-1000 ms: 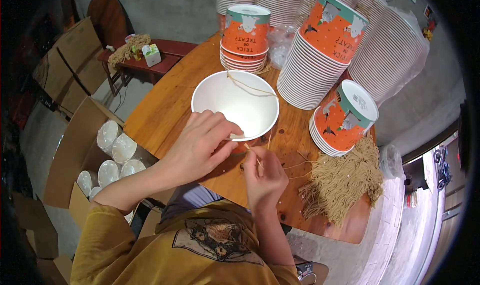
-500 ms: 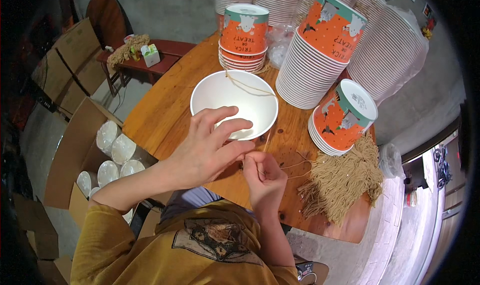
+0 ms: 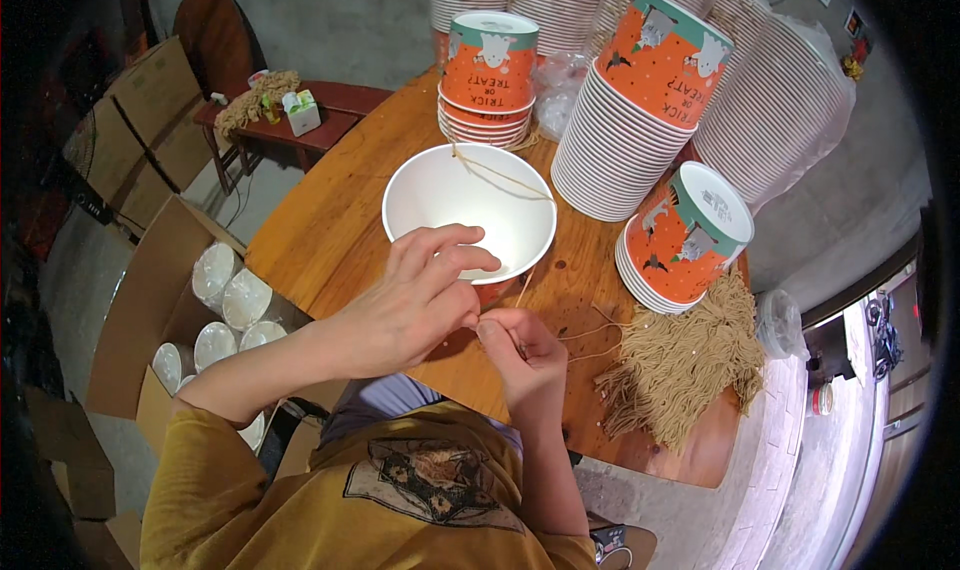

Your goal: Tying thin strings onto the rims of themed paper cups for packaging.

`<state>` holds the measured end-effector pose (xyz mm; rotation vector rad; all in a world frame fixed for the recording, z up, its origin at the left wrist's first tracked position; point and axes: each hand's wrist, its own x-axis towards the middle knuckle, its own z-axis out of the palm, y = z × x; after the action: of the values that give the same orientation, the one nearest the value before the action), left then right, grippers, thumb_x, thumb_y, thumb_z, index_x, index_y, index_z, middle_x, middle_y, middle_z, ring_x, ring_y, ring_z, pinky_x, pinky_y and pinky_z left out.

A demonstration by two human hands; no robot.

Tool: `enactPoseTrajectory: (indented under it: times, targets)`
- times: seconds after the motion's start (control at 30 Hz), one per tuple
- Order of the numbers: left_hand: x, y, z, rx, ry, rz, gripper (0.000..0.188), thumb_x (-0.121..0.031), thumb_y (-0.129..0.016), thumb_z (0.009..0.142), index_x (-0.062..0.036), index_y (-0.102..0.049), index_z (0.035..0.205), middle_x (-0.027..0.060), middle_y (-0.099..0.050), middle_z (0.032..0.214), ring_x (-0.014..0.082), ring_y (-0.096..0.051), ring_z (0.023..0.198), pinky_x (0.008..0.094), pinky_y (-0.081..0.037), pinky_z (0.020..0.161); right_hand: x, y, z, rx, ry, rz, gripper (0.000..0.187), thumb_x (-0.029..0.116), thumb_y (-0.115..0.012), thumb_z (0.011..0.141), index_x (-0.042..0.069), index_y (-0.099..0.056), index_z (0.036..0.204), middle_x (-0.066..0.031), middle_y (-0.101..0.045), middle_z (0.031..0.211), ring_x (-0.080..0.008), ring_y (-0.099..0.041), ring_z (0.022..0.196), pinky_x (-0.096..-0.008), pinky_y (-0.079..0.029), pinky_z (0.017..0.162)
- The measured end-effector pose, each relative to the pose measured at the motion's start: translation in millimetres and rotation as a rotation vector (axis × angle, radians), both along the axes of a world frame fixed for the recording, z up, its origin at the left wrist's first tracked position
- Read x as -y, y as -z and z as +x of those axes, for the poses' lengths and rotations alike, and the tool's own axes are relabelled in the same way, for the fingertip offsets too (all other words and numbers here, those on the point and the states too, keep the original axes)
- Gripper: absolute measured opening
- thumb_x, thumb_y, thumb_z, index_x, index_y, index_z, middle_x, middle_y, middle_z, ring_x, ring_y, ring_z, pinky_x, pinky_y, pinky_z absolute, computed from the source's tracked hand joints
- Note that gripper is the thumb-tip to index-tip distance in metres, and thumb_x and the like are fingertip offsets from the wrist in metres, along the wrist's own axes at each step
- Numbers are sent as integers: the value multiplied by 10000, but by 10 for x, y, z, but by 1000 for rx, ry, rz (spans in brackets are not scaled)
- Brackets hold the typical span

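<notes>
An open paper bucket [image 3: 425, 192], white inside, stands upright on the wooden table in front of me. A thin tan cord [image 3: 500, 179] hangs across its mouth from the far rim to the right rim, then runs down toward my fingers. With thumb and forefinger, my left hand [image 3: 415, 295] pinches the cord just below the near rim, its other fingers raised over the bucket's mouth. Against those fingertips, my right hand [image 3: 527, 362] is closed in a pinch on the cord too. A loose strand trails off to the right. The knot or cord end between my fingertips is too small to make out.
Right of my hands lies a bundle of tan cords [image 3: 685, 370], beside upturned orange buckets [image 3: 675, 240]. Tall nested stacks of buckets [image 3: 625, 135] line the table's far side. On the floor at left, a cardboard box [image 3: 140, 320] holds several white-bottomed buckets.
Both hands have shifted slightly left, still pinched together at the cord. The bucket has hardly moved.
</notes>
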<state>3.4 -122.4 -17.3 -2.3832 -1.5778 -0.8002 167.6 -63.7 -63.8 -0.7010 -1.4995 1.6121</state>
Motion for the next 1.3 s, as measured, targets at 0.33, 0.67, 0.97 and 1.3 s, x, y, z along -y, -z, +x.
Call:
enactPoseTrajectory:
  times: [0.33, 0.67, 0.97, 1.3]
  targets:
    - [-39, -13, -33, 170, 28, -76, 218, -32, -670, 778, -76, -492, 896, 123, -467, 1212, 343, -411, 1217, 461, -328, 969, 1, 92, -63, -75, 13, 10, 72, -29, -622, 864, 40, -600, 860, 94, -488, 705, 8, -405, 639, -165, -313, 561]
    - [-107, 26, -15, 236, -137, -43, 292, -23, -632, 796, -48, -523, 1066, 97, -584, 890, 274, -578, 811, 375, -402, 717, -77, 260, -222, -15, 333, 348, 188, -92, -642, 787, 38, -507, 805, 38, -501, 704, -15, -423, 615, -174, -375, 550]
    - [-120, 0, 25, 255, -149, -62, 291, -20, -626, 796, -43, -530, 1070, 100, -597, 902, 281, -586, 824, 382, -411, 711, -117, 239, -259, 70, 392, 466, 229, -63, -667, 751, 63, -484, 804, -11, -464, 655, -69, -432, 571, -212, -396, 532]
    - [-127, -2, 33, 258, -159, -87, 310, -23, -633, 793, -43, -533, 1086, 101, -602, 903, 277, -591, 835, 386, -417, 717, -150, 227, -281, 151, 444, 548, 248, -43, -677, 739, 78, -474, 813, -42, -481, 663, -124, -474, 554, -244, -425, 529]
